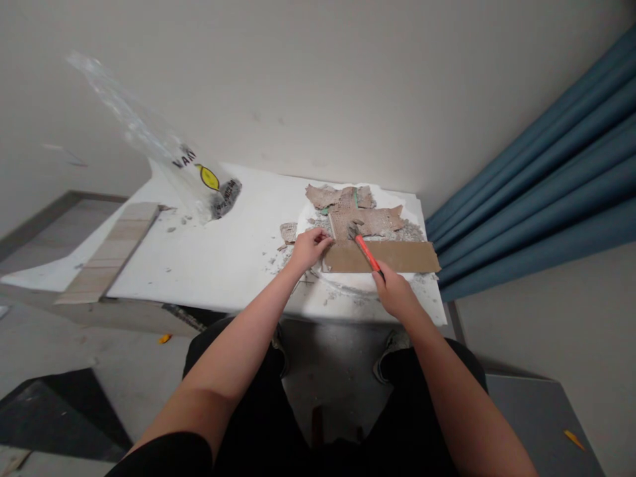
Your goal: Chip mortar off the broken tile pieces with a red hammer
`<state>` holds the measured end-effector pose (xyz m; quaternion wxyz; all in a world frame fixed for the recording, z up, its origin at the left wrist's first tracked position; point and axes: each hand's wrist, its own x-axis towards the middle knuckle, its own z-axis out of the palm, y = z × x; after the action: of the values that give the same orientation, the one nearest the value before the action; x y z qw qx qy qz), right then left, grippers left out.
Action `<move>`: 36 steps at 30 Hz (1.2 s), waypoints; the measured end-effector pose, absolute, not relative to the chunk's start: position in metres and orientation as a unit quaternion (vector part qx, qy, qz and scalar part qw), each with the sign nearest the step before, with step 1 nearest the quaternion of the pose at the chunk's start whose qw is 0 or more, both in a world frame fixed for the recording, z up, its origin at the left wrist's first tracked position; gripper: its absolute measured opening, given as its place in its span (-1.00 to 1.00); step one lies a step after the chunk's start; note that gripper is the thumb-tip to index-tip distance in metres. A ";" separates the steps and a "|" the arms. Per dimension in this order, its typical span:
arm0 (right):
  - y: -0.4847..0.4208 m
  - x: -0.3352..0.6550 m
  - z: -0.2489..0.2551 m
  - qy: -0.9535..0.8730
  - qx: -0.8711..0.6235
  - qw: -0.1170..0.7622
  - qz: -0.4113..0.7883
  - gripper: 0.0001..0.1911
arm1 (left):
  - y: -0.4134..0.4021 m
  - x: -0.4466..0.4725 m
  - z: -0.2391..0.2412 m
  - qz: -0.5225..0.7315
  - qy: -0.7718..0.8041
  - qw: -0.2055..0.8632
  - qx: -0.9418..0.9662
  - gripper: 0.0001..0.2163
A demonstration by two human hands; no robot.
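My right hand point(395, 291) is wrapped around the red handle of a hammer point(366, 250). The hammer's grey head lies over broken, rough-textured brown board pieces point(342, 215). To the left of it, my left hand point(312, 248) has its fingers pinched together at the left edge of these pieces; what they hold, if anything, is too small to make out. A flat brown strip point(407, 257) lies across the front of the pieces, under the hammer handle. Grey crumbs surround everything, and a white rounded base point(342, 286) shows beneath.
A clear plastic bag point(199, 189) with a yellow emblem and grey rubble stands on the white-covered table point(213, 265). A striped board point(112, 255) lies at the table's left end. Blue curtains point(541, 179) hang on the right, and a wall rises behind. A dark sheet point(59, 414) lies on the floor.
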<state>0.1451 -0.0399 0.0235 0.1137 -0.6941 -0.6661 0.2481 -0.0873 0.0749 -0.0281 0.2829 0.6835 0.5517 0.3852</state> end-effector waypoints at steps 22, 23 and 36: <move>-0.039 0.145 0.024 -0.665 -0.698 0.104 0.244 -0.50 | 0.075 -0.085 -0.032 0.360 0.540 0.263 0.714 -0.85; -0.038 0.145 0.024 -0.666 -0.697 0.103 0.244 -0.49 | 0.075 -0.085 -0.033 0.356 0.539 0.263 0.717 -0.85; -0.039 0.144 0.024 -0.664 -0.697 0.102 0.249 -0.48 | 0.078 -0.087 -0.039 0.330 0.511 0.211 0.765 -0.81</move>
<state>0.1441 -0.0388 0.0242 0.1024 -0.6970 -0.6645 0.2493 -0.0870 0.0781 -0.0393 0.2106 0.7654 0.5110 0.3298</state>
